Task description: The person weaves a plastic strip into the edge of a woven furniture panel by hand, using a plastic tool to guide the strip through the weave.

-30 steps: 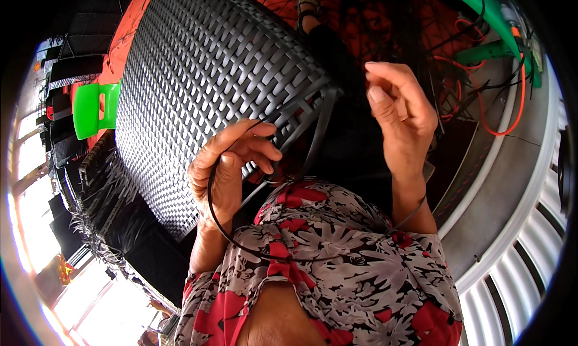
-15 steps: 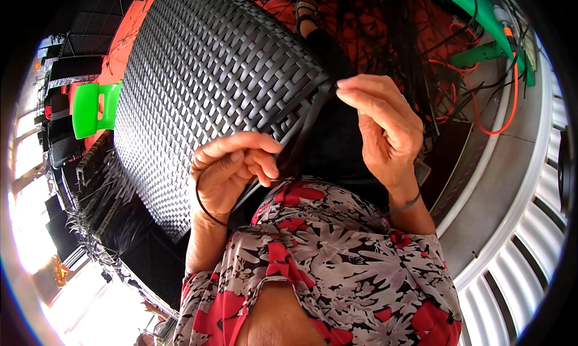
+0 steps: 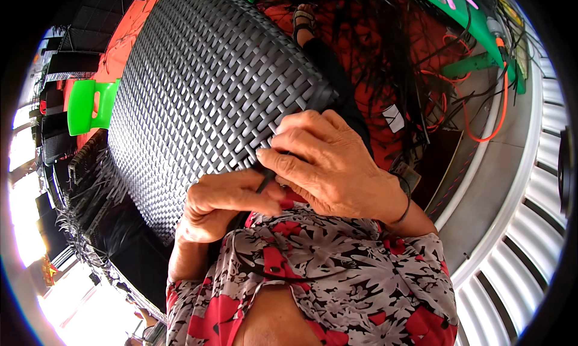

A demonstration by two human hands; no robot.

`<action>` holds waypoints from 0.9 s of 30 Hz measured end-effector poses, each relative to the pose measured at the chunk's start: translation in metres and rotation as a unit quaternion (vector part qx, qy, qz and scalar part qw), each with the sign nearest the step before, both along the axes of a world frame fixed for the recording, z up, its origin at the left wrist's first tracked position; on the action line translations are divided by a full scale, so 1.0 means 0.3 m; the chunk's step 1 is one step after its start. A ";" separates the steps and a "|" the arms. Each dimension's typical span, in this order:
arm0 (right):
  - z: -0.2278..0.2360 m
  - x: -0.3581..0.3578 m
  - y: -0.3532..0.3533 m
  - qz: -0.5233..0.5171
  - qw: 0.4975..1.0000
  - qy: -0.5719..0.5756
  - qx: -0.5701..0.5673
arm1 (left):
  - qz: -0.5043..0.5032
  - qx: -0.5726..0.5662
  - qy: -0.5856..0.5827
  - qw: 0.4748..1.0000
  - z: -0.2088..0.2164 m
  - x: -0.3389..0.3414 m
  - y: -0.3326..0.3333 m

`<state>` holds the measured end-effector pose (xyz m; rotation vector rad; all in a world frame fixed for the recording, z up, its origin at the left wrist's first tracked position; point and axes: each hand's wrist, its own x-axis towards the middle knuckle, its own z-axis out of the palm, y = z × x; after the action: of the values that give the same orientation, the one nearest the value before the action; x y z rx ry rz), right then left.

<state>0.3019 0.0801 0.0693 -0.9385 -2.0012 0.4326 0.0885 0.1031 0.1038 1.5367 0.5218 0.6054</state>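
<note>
A large woven panel (image 3: pixel 198 93) of dark grey plastic strips leans in front of me, its near right edge close to my lap. At that edge my left hand (image 3: pixel 226 201) is closed, pinching a thin black plastic strip (image 3: pixel 265 181) between thumb and fingers. My right hand (image 3: pixel 331 165) lies palm down beside it, fingers curled over the edge by the same strip; its fingertips are partly hidden, so what they grip cannot be made out. A length of black strip loops across the front of my patterned shirt (image 3: pixel 361 256).
Loose black strips (image 3: pixel 385 51) litter the red floor beyond the panel. An orange cable (image 3: pixel 504 99) runs by a green stand (image 3: pixel 475 66) at the right. On the left are a bright green chair (image 3: pixel 84 108) and bundled black strips (image 3: pixel 102 177). White ribbed metal (image 3: pixel 518 268) lines the right side.
My right hand has come down and left from the panel's corner to its near edge, beside my left hand. The left hand has lowered slightly. The strip's loop now lies across my shirt.
</note>
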 end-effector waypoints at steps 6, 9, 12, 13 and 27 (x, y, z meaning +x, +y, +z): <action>0.012 0.103 0.008 -0.066 0.993 0.065 0.074 | -0.072 -0.421 -0.389 0.816 -0.029 0.006 -0.056; -0.010 0.138 -0.008 -0.154 0.973 0.023 0.171 | -0.022 -0.397 -0.335 0.854 -0.007 0.047 -0.074; -0.011 0.120 -0.028 -0.211 0.961 0.007 0.177 | 0.025 -0.413 -0.168 0.895 0.024 0.109 -0.069; -0.011 0.116 -0.032 -0.227 0.959 0.002 0.172 | -0.001 -0.464 -0.159 0.872 0.026 0.128 -0.064; -0.040 0.187 0.080 -0.350 0.899 -0.004 0.262 | -0.096 -0.522 -0.240 0.813 0.036 0.049 -0.077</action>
<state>0.3579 0.1042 0.0573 -1.2055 -1.5120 -0.4899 0.1033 0.0800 0.1146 0.3426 0.2133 0.3981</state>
